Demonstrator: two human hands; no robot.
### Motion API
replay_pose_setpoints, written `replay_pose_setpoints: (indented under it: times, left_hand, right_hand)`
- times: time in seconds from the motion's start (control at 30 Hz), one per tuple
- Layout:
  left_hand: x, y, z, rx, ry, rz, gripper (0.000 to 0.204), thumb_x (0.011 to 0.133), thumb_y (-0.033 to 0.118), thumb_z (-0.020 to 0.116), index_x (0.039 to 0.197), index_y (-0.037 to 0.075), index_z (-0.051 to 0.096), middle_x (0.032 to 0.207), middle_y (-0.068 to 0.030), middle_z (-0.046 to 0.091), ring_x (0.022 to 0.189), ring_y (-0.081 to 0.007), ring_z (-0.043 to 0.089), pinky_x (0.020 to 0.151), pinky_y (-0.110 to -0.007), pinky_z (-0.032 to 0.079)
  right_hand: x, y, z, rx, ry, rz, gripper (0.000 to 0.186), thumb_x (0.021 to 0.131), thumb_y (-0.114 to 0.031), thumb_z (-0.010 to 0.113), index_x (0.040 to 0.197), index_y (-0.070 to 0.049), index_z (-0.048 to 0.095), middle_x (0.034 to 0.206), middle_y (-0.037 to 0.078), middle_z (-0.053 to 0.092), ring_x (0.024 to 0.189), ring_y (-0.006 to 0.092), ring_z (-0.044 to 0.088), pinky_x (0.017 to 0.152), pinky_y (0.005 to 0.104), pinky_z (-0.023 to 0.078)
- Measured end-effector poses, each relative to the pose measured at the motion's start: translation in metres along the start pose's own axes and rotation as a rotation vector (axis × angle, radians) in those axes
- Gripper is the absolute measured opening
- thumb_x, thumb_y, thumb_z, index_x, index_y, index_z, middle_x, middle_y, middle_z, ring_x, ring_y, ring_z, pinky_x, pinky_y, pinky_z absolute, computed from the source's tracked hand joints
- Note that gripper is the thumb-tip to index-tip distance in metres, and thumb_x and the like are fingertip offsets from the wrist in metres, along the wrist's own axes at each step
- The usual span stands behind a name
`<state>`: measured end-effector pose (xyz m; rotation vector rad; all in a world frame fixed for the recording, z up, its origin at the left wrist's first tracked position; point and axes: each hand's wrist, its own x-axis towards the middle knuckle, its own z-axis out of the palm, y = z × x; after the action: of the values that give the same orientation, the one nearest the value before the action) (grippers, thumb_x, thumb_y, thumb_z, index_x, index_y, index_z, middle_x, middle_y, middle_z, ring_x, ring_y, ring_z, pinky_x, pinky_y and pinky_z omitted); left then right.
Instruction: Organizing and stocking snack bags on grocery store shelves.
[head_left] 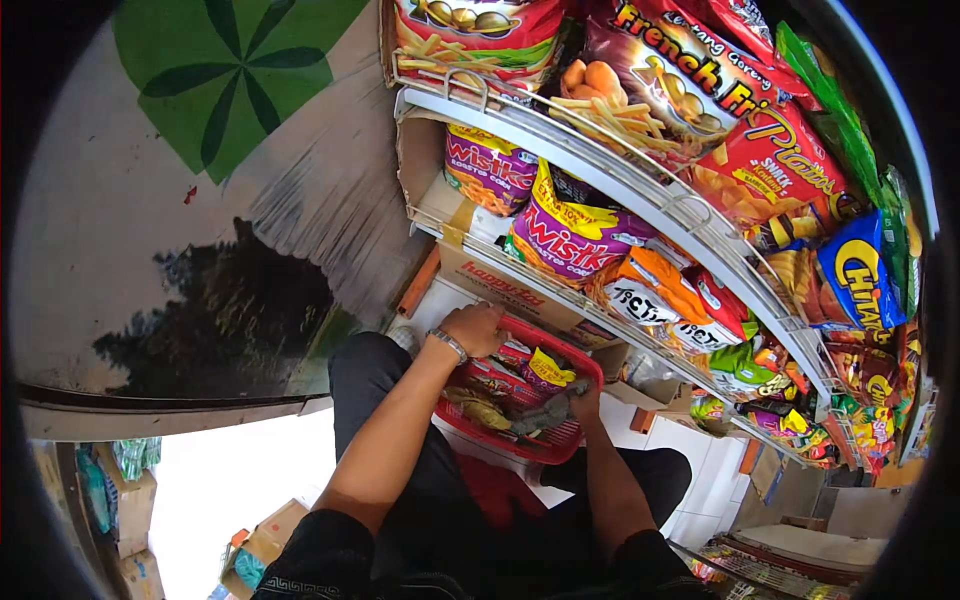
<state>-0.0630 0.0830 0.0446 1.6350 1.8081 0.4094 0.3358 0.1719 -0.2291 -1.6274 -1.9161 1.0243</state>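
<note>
A red plastic basket [592, 366] sits in front of me between my knees, with several small snack packs [500, 376] inside. One pack with a yellow top [548, 366] lies toward its right side. My left hand [474, 330], with a bracelet at its wrist, is closed over the basket's far left rim. At the right side of the basket, my right hand [584, 402] is closed on a grey cloth [543, 415], which hangs into the basket over the packs. A crumpled olive-yellow thing [478, 408] lies by the near left wall; I cannot tell its kind.
Wire-fronted shelves [640, 170] of snack bags curve along the right. Purple corn-snack bags [565, 235] stand on the shelf above the basket. A cardboard box [500, 280] sits below that shelf, near my left hand. A large glossy panel [200, 200] stands at left.
</note>
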Motion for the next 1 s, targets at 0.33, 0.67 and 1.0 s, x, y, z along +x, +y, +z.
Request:
replay_pose_setpoints:
  times: [0.33, 0.67, 1.0]
  left_hand:
    - [-0.017, -0.009, -0.002, 0.047, -0.017, -0.040, 0.047, 0.089, 0.039, 0.059, 0.116, 0.002, 0.057, 0.118, -0.0228, 0.062, 0.109, -0.0399, 0.060, 0.092, -0.051, 0.049]
    - [-0.021, -0.002, -0.004, 0.113, -0.011, -0.067, 0.043, 0.088, 0.039, 0.059, 0.113, 0.003, 0.059, 0.111, -0.0201, 0.065, 0.104, -0.0376, 0.063, 0.087, -0.051, 0.050]
    - [-0.033, -0.019, -0.014, 0.075, 0.252, -0.174, 0.036, 0.088, 0.033, 0.056, 0.106, 0.003, 0.063, 0.101, -0.0215, 0.068, 0.094, -0.0383, 0.066, 0.082, -0.051, 0.052]
  right_hand:
    - [-0.061, -0.171, 0.001, -0.648, -0.228, -0.062, 0.087, 0.074, -0.013, 0.070, 0.151, -0.016, 0.029, 0.154, 0.020, 0.028, 0.117, 0.0417, 0.055, 0.087, 0.0480, 0.054]
    - [-0.044, -0.128, 0.042, -0.894, -0.383, -0.413, 0.082, 0.074, -0.005, 0.060, 0.150, -0.019, 0.033, 0.157, 0.013, 0.026, 0.121, 0.0402, 0.054, 0.091, 0.0486, 0.053]
    - [-0.017, -0.212, 0.036, -0.754, -0.463, -0.268, 0.037, 0.065, -0.020, 0.076, 0.098, -0.004, 0.069, 0.096, 0.017, 0.069, 0.091, 0.0398, 0.066, 0.079, 0.0470, 0.055]
